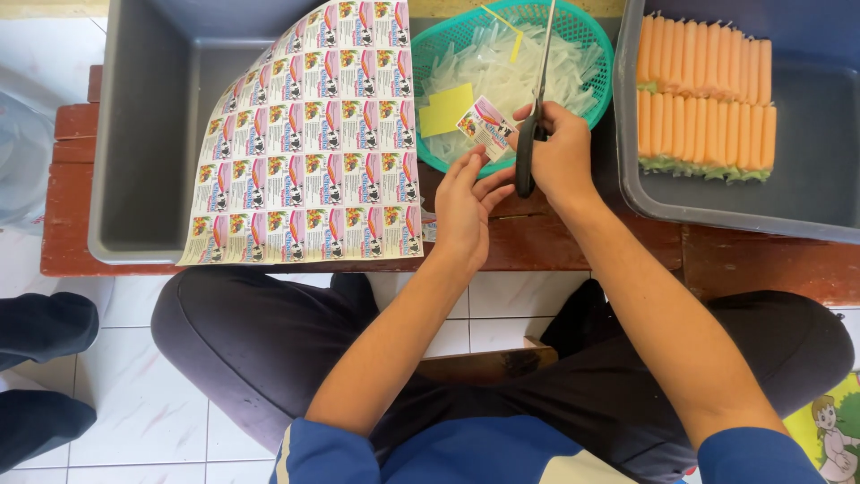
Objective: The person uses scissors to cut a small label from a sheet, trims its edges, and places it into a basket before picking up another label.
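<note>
R hand [557, 157] gripped black scissors [535, 108] at frame centre-top, fingers threaded thru the handle loops & curled shut on them, blades pointing up over the green basket [598, 97]. L hand [466, 202] sat just below-left, thumb & forefinger pinching 1 small label [486, 125] at its lower edge; other fingers loosely spread. Label was held above the basket rim, touching the scissors' side. Basket held clear scraps w/ a yellow backing piece [446, 109].

Label sheet [305, 143] lay curled over the grey tub [143, 134] at upper left, lower edge on the red worktop [555, 242]. 2nd grey tub [806, 193] at upper right held 2 rows of orange sticks [706, 94].

To trim well, prob best: keep the pinch clear of the blade line, turn the label not the scissors, cut along the printed border w/ short snips, work over the basket so offcuts drop in.
</note>
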